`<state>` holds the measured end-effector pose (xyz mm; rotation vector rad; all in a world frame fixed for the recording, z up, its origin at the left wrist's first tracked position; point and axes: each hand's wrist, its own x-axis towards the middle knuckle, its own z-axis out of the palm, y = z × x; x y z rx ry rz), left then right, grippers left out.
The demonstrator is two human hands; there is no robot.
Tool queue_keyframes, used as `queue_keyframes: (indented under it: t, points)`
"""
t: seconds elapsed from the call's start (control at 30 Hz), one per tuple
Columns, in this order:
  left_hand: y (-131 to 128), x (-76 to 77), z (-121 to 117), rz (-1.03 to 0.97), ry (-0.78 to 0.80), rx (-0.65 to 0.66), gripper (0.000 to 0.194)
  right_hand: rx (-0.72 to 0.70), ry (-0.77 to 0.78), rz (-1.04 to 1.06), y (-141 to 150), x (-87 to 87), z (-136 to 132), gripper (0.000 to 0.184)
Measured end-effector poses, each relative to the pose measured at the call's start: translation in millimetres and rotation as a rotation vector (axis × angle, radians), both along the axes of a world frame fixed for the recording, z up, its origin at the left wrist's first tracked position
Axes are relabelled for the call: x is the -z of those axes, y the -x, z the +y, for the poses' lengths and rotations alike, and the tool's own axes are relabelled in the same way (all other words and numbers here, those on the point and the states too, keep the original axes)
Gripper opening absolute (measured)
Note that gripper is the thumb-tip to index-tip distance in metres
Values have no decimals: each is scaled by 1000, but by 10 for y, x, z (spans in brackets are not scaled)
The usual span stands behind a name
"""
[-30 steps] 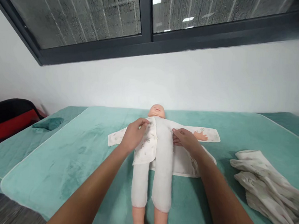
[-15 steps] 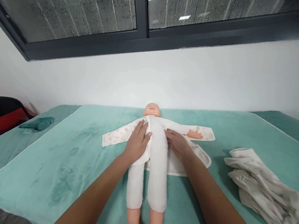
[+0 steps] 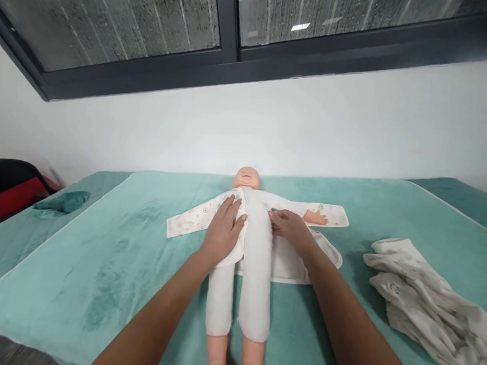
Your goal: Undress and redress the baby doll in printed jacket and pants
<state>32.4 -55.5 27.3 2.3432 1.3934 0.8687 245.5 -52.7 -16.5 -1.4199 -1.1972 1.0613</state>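
A baby doll (image 3: 247, 178) lies on its back on a teal mat (image 3: 110, 234), head toward the wall, with white cloth legs (image 3: 255, 289). A white printed wrap garment (image 3: 191, 219) is spread under it, sleeves out to both sides. My left hand (image 3: 223, 231) rests flat, fingers stretched out, on the garment's left flap over the doll's chest. My right hand (image 3: 290, 229) lies on the doll's right side, fingers extended on the other open flap (image 3: 326, 252). The doll's bare hand (image 3: 315, 216) shows on the right sleeve.
A crumpled pile of white printed cloth (image 3: 430, 312) lies on the mat to the right. A small teal cloth (image 3: 61, 200) sits at the far left, beside a black and red bag (image 3: 1, 188). A white wall and dark window frame stand behind.
My left hand went from pinching the left flap near the doll's neck to lying flat on it over the chest. My right hand stayed at the doll's side.
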Motion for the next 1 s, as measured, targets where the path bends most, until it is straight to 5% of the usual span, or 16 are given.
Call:
queue_keyframes:
  t: [0.37,0.6,0.83,0.9,1.0]
  points:
    - [-101,-95,59,-22,-52,18,45,42,121,243,102,-195,-59,25]
    - [-671,-332,224,57,-115,212,33,-74,101,297,50,-244,-114,25]
    - [-1203,-535,471,488,113,460,41,-191,52,26,-356,-335,-166,15]
    - [-1283,-523,524,648,114,554,38,-126,74,-35,-554,-375,-199,17]
    - [-1371,-439,547,792,-64,581,32,179,60,-199,-836,-359,-200,24]
